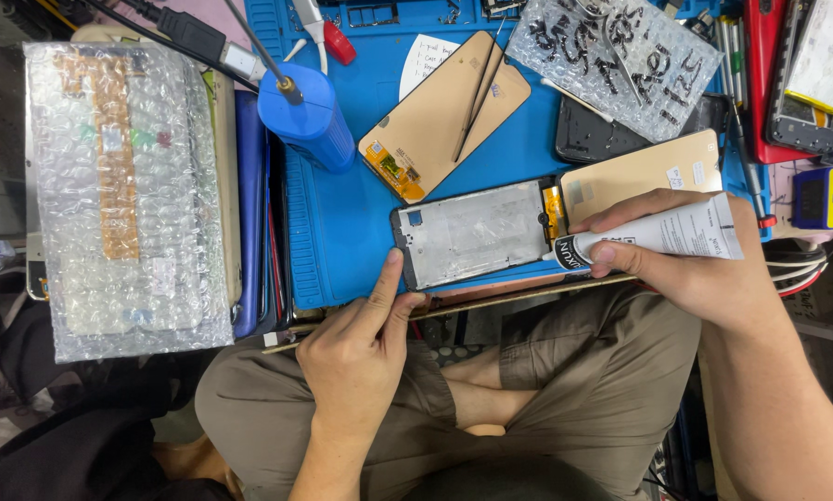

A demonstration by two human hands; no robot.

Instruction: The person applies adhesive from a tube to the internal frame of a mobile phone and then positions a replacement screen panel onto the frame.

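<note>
Cluttered repair table, covered by a blue mat [342, 232], seen from above; the person sits cross-legged at its near edge. Phone frame [477, 232] lies flat on the mat near that edge, inner metal side up, a gold screen panel [644, 172] joined to it at the right by an orange flex. Left hand [356, 357] rests at the table edge, thumb pressed to the frame's lower left corner, other fingers curled under; it pins the frame rather than grips it. Right hand [685, 269] is closed around a white glue tube [662, 237], black nozzle end pointed at the frame's right end, just beside the flex. No bead of glue can be made out on the frame, though it is too small to be sure; gluing looks barely begun, the panel not yet folded down and seated. Further back: a second screen [440, 116] face down with tweezers [477, 102] across it, a blue cylinder [307, 116], a bubble-wrap bag [621, 60]. Left of the mat, a large bubble-wrapped parcel [124, 195].
</note>
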